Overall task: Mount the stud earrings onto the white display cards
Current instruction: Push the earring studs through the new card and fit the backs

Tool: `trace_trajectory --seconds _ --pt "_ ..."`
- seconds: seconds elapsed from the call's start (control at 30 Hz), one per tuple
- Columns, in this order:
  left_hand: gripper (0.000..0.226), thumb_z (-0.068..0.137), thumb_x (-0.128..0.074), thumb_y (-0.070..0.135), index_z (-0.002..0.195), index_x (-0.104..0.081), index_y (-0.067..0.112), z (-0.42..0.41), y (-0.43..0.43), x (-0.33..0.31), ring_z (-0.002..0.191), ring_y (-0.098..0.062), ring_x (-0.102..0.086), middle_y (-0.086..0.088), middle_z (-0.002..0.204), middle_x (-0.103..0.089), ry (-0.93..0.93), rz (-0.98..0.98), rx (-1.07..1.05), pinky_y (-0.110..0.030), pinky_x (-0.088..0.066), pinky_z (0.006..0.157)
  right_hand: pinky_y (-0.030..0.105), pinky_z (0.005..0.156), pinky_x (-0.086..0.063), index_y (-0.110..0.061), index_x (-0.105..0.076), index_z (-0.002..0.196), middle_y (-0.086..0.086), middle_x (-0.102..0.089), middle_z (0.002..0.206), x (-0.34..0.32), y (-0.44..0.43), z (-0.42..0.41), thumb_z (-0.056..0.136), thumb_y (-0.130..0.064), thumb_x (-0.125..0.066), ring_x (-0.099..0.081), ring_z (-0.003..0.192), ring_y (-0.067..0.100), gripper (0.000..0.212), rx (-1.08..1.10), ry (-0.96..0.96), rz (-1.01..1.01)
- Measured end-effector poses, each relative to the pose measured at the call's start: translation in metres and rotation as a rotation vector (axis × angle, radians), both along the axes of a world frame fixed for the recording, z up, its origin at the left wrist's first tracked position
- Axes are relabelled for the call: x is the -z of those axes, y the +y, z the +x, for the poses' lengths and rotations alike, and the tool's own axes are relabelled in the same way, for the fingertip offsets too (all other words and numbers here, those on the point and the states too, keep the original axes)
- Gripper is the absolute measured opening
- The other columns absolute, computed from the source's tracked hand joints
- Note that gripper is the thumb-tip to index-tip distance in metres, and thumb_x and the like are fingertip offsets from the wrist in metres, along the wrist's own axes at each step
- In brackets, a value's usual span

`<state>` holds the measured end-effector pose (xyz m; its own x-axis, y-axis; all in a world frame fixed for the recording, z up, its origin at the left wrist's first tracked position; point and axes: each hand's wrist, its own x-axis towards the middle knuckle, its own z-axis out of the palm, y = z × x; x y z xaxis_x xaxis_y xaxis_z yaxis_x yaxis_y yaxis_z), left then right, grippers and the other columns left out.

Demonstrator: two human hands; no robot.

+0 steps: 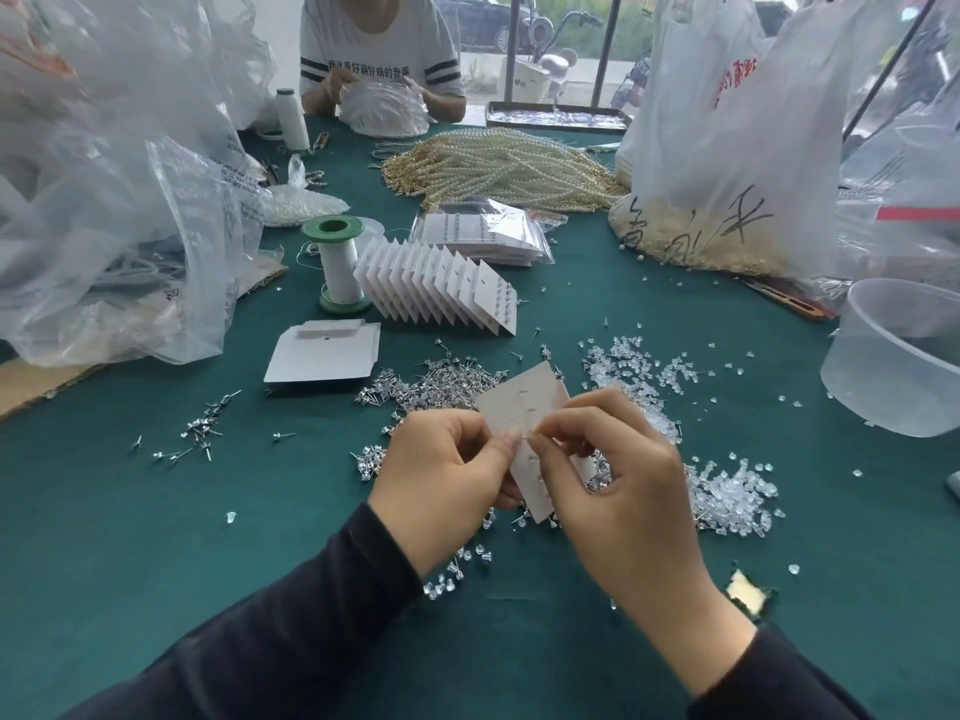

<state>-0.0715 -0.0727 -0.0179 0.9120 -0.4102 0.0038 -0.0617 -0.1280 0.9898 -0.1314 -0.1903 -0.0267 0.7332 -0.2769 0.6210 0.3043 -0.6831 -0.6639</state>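
My left hand (pixel 441 475) grips a white display card (pixel 522 407) by its left edge, holding it tilted above the green table. My right hand (pixel 613 475) pinches a small stud earring against the card's middle, thumb and forefinger meeting at the card face. A pile of loose stud earrings (pixel 431 381) lies just behind the card. Clear plastic earring backs (pixel 727 491) are scattered to the right. A fanned row of filled cards (pixel 441 288) stands farther back, and a flat stack of blank cards (pixel 322 353) lies to the left.
A green-capped thread spool (pixel 340 267) stands left of the fanned cards. A clear plastic tub (pixel 898 356) sits at the right edge. Pearl strands (pixel 498 166) and plastic bags (pixel 727 137) fill the back. A person (pixel 382 54) sits across the table.
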Motion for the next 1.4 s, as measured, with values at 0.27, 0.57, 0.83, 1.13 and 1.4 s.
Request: trace_trajectory --seconds 0.27,0.57,0.83,1.13,1.4 --pt "0.028 0.085 -0.06 0.006 0.062 -0.057 -0.01 0.001 0.001 -0.001 0.043 -0.017 -0.061 -0.012 0.053 -0.065 -0.065 0.024 -0.007 -0.029 -0.055 0.048 0.007 0.066 -0.038 -0.008 -0.065 0.072 -0.003 -0.056 0.076 0.002 0.0 0.0 0.075 0.0 -0.068 -0.05 0.069 -0.002 0.009 -0.009 -0.01 0.033" --pt "0.032 0.084 -0.061 0.006 0.062 -0.053 -0.016 0.0 0.0 -0.001 0.043 -0.014 -0.062 -0.023 0.059 -0.064 -0.135 0.065 -0.019 -0.031 -0.054 0.047 0.006 0.065 -0.039 -0.008 -0.067 0.071 -0.004 -0.058 0.075 0.004 0.002 0.001 0.073 0.005 -0.072 -0.052 0.069 -0.004 0.014 0.024 0.013 0.007" --pt "0.04 0.081 -0.058 0.022 0.057 -0.055 -0.009 -0.001 0.003 -0.003 0.05 -0.023 -0.063 -0.015 0.052 -0.063 -0.343 0.113 -0.019 -0.041 -0.053 0.054 0.005 0.066 -0.042 -0.008 -0.071 0.071 -0.003 -0.062 0.073 0.0 0.008 -0.002 0.071 -0.002 -0.075 -0.056 0.07 0.003 0.008 0.126 -0.018 -0.053" --pt "0.039 0.077 -0.057 0.032 0.058 -0.056 -0.002 -0.002 0.009 -0.011 0.052 -0.031 -0.059 -0.013 0.053 -0.061 -0.372 0.077 0.085 -0.046 -0.049 0.053 0.002 0.066 -0.038 -0.008 -0.071 0.066 -0.004 -0.061 0.068 -0.004 0.01 -0.004 0.071 -0.006 -0.07 -0.052 0.064 0.003 0.005 0.181 -0.085 -0.096" --pt "0.015 0.084 -0.063 0.025 0.098 -0.069 0.024 0.054 0.042 -0.012 0.073 -0.02 -0.059 0.002 0.074 -0.066 -0.441 0.522 -0.245 -0.025 -0.044 0.069 0.013 0.069 -0.044 -0.018 -0.069 0.077 -0.013 -0.061 0.078 -0.013 -0.007 -0.009 0.075 -0.01 -0.069 -0.059 0.073 0.004 0.008 0.062 -0.179 0.274"
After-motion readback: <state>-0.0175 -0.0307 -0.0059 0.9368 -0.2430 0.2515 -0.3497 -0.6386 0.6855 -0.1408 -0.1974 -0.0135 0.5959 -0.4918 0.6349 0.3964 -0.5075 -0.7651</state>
